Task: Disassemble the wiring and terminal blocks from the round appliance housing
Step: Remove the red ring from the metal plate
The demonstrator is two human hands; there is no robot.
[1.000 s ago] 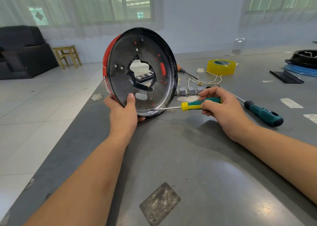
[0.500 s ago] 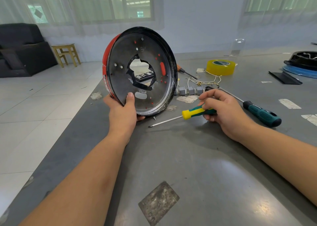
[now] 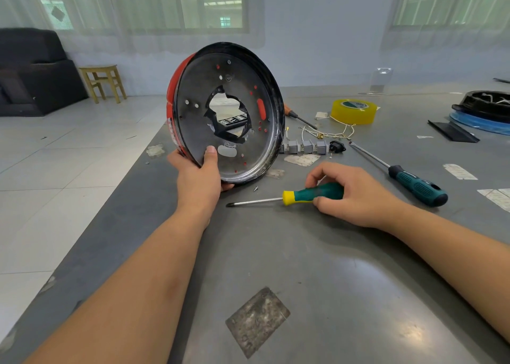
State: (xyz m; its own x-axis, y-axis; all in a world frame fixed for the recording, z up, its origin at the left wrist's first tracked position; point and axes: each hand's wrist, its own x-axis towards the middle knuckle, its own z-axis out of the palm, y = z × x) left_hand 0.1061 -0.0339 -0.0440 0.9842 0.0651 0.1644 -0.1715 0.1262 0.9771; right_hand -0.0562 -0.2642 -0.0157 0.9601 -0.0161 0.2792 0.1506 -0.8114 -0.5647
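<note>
The round red-and-black housing (image 3: 242, 87) stands on edge on the grey table (image 3: 317, 267), its inner metal face with a jagged centre hole turned to me. My left hand (image 3: 198, 176) grips its lower rim, thumb on the inner face. My right hand (image 3: 356, 192) holds the green-and-yellow screwdriver (image 3: 311, 194), which lies flat on the table with its tip pointing left. Behind the housing lie grey terminal blocks (image 3: 306, 146), a black switch (image 3: 337, 146) and loose white wires (image 3: 325, 133). A small screw (image 3: 255, 189) lies beside the housing.
A longer dark-green screwdriver (image 3: 414, 184) lies at the right. A yellow tape roll (image 3: 353, 112), an orange-handled tool (image 3: 296, 115), a black strip (image 3: 452, 131) and another housing on a blue ring (image 3: 485, 109) sit farther back. The table's left edge drops to tiled floor.
My right hand has drawn the screwdriver out of the housing rim and lowered it flat onto the table. My left hand keeps the housing upright.
</note>
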